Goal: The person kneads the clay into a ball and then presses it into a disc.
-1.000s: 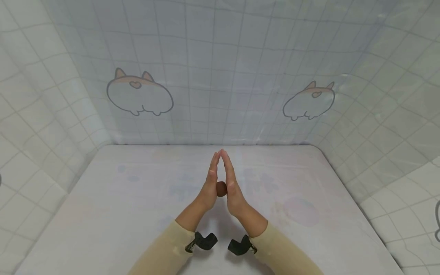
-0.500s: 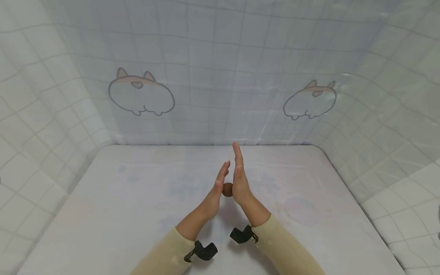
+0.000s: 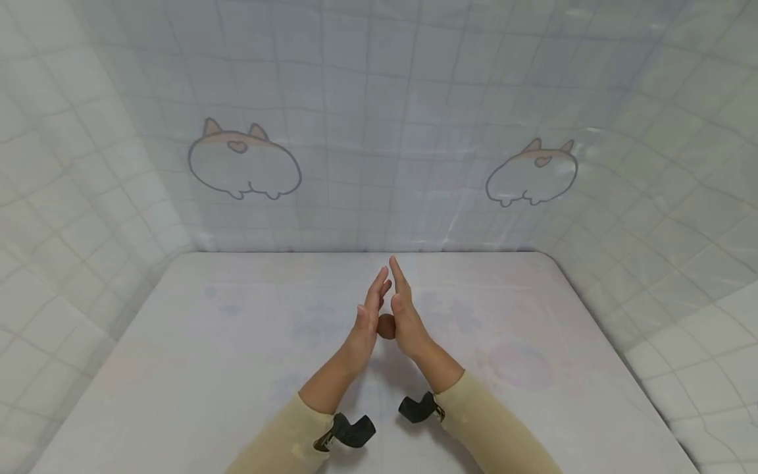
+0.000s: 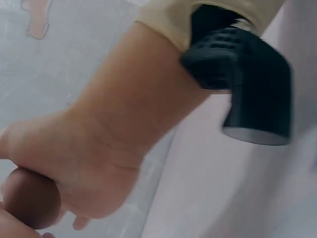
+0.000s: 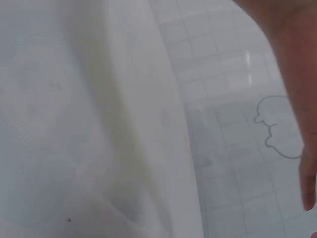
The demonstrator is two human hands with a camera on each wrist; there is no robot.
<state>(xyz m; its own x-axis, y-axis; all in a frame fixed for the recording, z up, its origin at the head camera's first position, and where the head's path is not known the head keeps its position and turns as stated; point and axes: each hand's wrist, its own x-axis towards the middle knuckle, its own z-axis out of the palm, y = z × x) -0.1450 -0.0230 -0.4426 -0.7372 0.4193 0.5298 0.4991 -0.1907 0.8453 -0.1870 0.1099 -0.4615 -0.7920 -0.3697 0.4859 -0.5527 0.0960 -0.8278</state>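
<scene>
- Your left hand (image 3: 364,332) is held flat, fingers straight rather than curled, its palm turned toward the ball (image 3: 386,326).
- Your right hand (image 3: 410,326) faces it the same way, fingers straight and slanting forward. Neither hand wraps round the ball; you have it sandwiched between your palms.
- The ball sits in the gap below your fingers, nearer the heels of your hands, and appears to touch both palms. Beyond it your hands lean together; whether the fingertips meet, I cannot tell.
- Your hands seem to be above the table (image 3: 207,368), judging by the shadow under them, so the ball looks carried by your palms alone.
- As for progress, the work looks like rolling a brown lump between your palms. The ball already appears close to round and smooth, in the head view and the left wrist view alike, so I would judge the shaping well advanced.
- What is left, as far as I can judge: the ball is not yet set down or released, and any last smoothing is up to you. The sides pressed against your palms are hidden, so I cannot say whether they are even.
- The right wrist view does not show the ball, so it adds nothing on its finish.
</scene>
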